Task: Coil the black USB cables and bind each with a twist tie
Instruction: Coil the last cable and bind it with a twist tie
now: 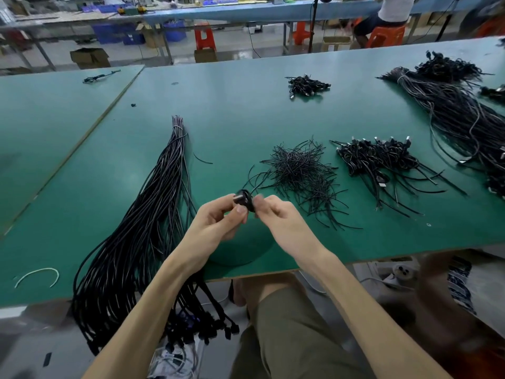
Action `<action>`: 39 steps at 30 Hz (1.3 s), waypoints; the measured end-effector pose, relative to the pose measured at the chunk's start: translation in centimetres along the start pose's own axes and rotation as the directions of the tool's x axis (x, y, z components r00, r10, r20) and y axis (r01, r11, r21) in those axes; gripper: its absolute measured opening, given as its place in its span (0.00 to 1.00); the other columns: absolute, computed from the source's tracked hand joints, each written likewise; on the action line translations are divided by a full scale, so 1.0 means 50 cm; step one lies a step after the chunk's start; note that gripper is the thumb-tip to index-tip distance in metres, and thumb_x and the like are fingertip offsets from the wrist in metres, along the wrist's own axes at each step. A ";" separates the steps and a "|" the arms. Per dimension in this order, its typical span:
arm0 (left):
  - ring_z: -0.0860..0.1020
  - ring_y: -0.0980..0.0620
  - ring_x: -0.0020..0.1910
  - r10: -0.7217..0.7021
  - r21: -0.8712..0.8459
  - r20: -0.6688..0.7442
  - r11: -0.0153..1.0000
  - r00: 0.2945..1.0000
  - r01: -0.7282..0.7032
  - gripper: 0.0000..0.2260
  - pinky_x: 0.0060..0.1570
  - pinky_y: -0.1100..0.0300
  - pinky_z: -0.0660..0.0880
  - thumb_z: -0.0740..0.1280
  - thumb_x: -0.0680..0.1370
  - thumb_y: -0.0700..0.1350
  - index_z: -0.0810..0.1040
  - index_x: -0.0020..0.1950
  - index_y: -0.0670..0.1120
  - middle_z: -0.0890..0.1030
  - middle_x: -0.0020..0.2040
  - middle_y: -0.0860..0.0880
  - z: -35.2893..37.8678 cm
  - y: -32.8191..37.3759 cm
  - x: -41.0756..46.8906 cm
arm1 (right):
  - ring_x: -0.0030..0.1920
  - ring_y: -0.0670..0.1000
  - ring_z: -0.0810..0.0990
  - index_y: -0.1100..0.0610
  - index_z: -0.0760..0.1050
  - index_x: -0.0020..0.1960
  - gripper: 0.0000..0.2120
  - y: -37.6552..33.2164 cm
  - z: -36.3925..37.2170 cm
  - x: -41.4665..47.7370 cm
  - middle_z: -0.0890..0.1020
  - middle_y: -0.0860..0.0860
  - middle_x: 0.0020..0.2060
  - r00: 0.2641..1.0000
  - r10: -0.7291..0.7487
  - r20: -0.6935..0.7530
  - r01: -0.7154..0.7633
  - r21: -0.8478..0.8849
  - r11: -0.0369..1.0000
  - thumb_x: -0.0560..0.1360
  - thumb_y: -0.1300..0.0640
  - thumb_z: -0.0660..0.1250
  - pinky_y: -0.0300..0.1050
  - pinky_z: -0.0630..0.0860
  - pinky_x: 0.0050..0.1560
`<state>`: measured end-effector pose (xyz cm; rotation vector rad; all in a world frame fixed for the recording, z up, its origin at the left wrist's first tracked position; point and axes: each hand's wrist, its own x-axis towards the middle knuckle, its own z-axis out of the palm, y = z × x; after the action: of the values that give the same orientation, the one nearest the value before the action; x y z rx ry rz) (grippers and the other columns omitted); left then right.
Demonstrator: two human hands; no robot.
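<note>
The person's lap in olive shorts [287, 337] is showing nearest, below the green counter [232, 119]. A long bundle of uncoiled black USB cables [142, 228] is lying on the counter's left part, its plug ends hanging over the near edge. Just above the near edge, both hands are meeting over the counter. The left grip [216, 222] is pinching a small coiled cable [244, 199] between thumb and curled fingers. The right grip [284, 220] is curling its fingers and pinching at the coil's right edge, though the fingertips are blurring there. A thin black strand is trailing from the coil toward a loose heap of twist ties [300, 170] lying just beyond the hands. To the right of that heap, a pile of bound coils [382, 160] is resting. Farther back, a smaller pile of coils [307, 86] is sitting mid-counter, and a large cable bundle [451, 113] is stretching along the right side.
</note>
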<state>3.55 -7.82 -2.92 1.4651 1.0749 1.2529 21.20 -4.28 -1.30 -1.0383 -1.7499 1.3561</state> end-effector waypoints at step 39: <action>0.80 0.45 0.35 0.011 -0.052 -0.208 0.998 0.978 -0.022 0.06 0.38 0.55 0.79 0.73 0.79 0.44 0.82 0.49 0.41 0.81 0.39 0.42 0.008 -0.019 0.011 | 0.49 0.43 0.83 0.50 0.79 0.57 0.11 0.027 0.057 -0.027 0.84 0.47 0.47 0.923 0.050 -0.381 0.056 0.263 0.963 0.76 0.55 0.77 0.37 0.79 0.51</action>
<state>3.94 -7.14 -3.76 1.3258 1.1575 1.4608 19.57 -6.51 -3.31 -1.0616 -1.2386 1.2447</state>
